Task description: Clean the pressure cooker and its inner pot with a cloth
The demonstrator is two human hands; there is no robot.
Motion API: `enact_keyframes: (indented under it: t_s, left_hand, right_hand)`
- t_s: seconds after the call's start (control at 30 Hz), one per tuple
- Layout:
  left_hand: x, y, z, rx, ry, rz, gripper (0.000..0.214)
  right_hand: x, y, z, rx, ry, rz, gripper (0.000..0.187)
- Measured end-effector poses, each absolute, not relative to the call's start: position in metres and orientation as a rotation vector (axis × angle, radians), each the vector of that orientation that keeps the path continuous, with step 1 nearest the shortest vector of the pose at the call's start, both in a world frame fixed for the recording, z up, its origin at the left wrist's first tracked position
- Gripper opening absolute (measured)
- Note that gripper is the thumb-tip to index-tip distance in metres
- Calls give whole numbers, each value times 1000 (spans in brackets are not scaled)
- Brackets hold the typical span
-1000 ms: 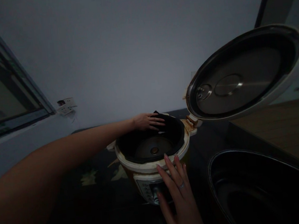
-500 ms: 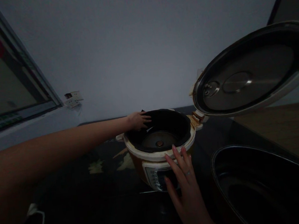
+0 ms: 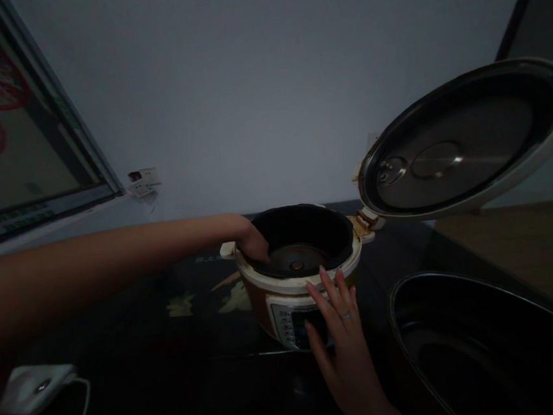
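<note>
An electric cooker with a white rim and a front control panel stands on the dark countertop. Its round lid is swung up to the right on a hinge. Inside, the dark cavity has a round metal base with a small disc at its centre. My left hand reaches over the cooker's left rim into the cavity; its fingers are mostly hidden. Against the front rim and panel rests my right hand, fingers stretched and apart, a ring on one finger.
At the lower right stands a big dark pot. A white device with a cable lies at the lower left. Behind, the wall carries a socket, and a window is at the upper left.
My left hand has gone from spread fingers above the back-left rim to lower inside the cooker. The right hand stays on the front. The view has shifted slightly, showing more of the white device.
</note>
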State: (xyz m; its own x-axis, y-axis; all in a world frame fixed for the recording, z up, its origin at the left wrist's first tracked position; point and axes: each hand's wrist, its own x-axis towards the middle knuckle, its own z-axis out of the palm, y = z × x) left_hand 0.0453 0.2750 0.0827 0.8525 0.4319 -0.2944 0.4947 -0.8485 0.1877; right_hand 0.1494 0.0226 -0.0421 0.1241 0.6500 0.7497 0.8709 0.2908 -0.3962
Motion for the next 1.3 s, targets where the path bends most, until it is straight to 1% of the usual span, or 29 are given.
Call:
enact_keyframes:
  t_s: [0.1, 0.17, 0.3, 0.4, 0.47, 0.63, 0.73, 0.97, 1.1, 1.17, 1.3]
  left_hand:
    - [51, 250, 99, 2343, 765, -716, 28]
    - [56, 232, 106, 2030, 776, -757, 30]
    - [69, 203, 105, 1816, 653, -535, 35]
    - [83, 190, 99, 1702, 587, -475, 38]
    - [95, 184, 95, 1644, 582, -442, 37]
    - [128, 176, 85, 1537, 597, -164, 36]
    - [150, 179, 79, 1482, 585, -69, 35]
    - [191, 208, 87, 1482, 656, 0, 28]
    - [196, 221, 93, 1474, 817, 41, 33]
    - [194, 219, 93, 1485, 823, 39, 32]
    - [184, 199, 87, 1638, 705, 14, 23]
  right_hand:
    - [149, 22, -42, -1423, -1589, -284, 59]
    - [149, 22, -42, -1423, -1586, -281, 59]
    - [149, 21, -43, -1428, -1587, -272, 59]
    - [148, 22, -43, -1427, -1585, -278, 58]
    - [148, 22, -43, -1423, -1583, -288, 58]
    - [147, 22, -41, -1424, -1596, -306, 57]
    - [147, 22, -40, -1431, -1592, -324, 58]
    - [148, 23, -41, -1444, -1601, -353, 59]
    - [148, 23, -39, -1451, -1605, -357, 59]
    - [147, 23, -39, -1450, -1604, -353, 59]
    - [147, 23, -40, -1434, -1597, -344, 59]
